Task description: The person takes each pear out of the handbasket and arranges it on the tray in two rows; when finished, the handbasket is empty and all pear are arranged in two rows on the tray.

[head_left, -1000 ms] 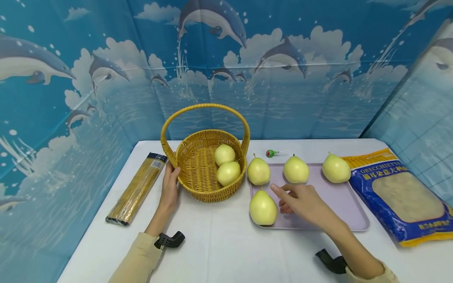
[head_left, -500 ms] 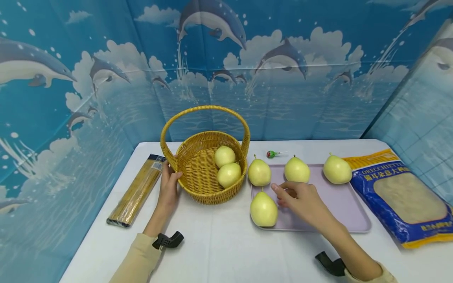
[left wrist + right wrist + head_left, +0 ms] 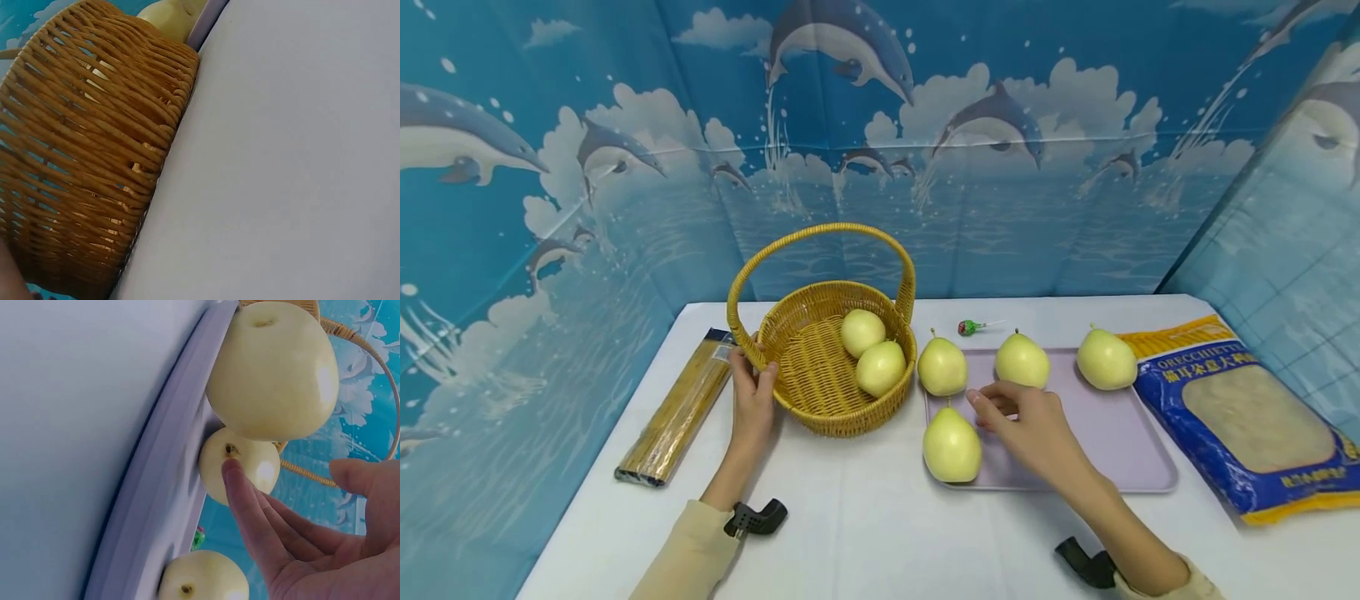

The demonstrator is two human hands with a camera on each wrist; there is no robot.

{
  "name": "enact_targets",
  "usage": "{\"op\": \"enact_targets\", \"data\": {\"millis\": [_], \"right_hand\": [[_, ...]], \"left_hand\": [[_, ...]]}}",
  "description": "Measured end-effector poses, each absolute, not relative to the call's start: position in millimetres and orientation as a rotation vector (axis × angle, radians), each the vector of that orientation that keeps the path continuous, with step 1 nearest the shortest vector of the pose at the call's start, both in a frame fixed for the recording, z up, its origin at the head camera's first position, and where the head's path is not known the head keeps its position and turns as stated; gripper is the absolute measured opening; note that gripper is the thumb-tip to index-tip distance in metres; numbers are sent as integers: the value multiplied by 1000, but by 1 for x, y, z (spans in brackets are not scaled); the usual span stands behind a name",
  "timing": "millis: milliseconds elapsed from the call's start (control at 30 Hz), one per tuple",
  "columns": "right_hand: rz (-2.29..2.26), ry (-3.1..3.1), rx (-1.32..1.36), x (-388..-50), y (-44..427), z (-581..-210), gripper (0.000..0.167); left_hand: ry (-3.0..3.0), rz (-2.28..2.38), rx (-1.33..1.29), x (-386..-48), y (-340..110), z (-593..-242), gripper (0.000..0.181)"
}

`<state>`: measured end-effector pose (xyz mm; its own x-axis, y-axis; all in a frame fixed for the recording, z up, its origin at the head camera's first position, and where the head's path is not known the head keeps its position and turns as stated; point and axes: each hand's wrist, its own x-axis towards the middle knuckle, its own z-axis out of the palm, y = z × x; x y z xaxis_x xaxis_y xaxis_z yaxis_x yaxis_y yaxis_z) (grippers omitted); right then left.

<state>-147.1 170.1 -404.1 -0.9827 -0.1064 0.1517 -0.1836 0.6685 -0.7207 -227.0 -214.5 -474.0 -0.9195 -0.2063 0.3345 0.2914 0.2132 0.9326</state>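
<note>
My left hand (image 3: 752, 412) grips the left side of the wicker basket (image 3: 808, 417), its thumb over the rim beside the handle's base. Two pears (image 3: 881, 368) lie in the basket's right half. My right hand (image 3: 1037, 429) hovers over the lilac tray (image 3: 1120, 442), holding nothing, its fingers loosely bent. The front-left pear (image 3: 952, 446) is nearest to it; three more stand along the tray's back edge. In the right wrist view, thumb and fingers are apart, beside a large pear (image 3: 272, 372). The left wrist view shows the basket's woven side (image 3: 94, 150).
A long pack of noodles (image 3: 673, 412) lies left of the basket. A blue and yellow bag labelled Orecchiette (image 3: 1247, 417) lies right of the tray. Behind the tray is a small lollipop (image 3: 970, 327). A dolphin-print curtain (image 3: 850, 208) hangs behind the white table (image 3: 865, 533).
The head view has shifted slightly. The basket and left hand appear a little further left. The right hand stays over the tray beside the front-left pear.
</note>
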Motion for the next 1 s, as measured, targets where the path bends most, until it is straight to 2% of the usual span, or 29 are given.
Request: {"op": "enact_targets", "data": {"millis": [367, 600, 1000], "right_hand": [[1227, -2735, 255, -147, 166, -406, 42], [1223, -2733, 251, -146, 166, -409, 41], [1275, -2693, 278, -152, 157, -401, 35]], "left_hand": [[-2057, -1708, 8, -221, -201, -473, 37], [-2032, -1676, 60, -214, -192, -476, 47], [-1963, -1729, 49, -216, -194, -480, 54]]}}
